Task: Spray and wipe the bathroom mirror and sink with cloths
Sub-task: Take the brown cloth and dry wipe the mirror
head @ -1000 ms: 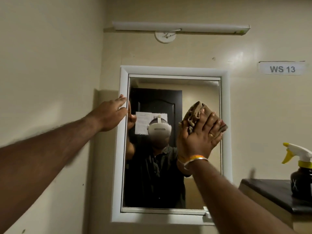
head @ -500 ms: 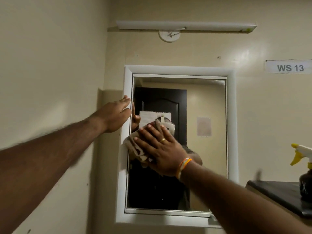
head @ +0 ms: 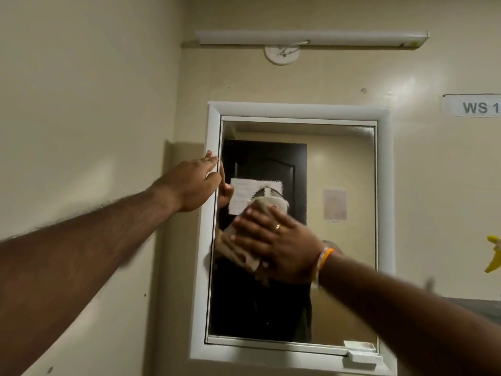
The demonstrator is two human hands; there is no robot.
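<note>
Your right hand point(head: 282, 248) presses the cloth point(head: 244, 256) flat against the mirror point(head: 339, 267), fingers straight, left of the glass's centre. Your left hand point(head: 195, 183) rests on the mirror's left frame edge, fingers extended, grasping nothing. You're mid-wipe, probably; blur hides streaks. The spray bottle point(head: 492, 257) peeks in right of the mirror. Sink unseen, likely still to do.

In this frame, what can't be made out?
- Sink: outside the head view, below the mirror.
- Spray bottle: cut by the right edge, only the yellow trigger shows.
- Wall label: number cropped.
- Cloth: blurred, mostly under the right hand.
</note>
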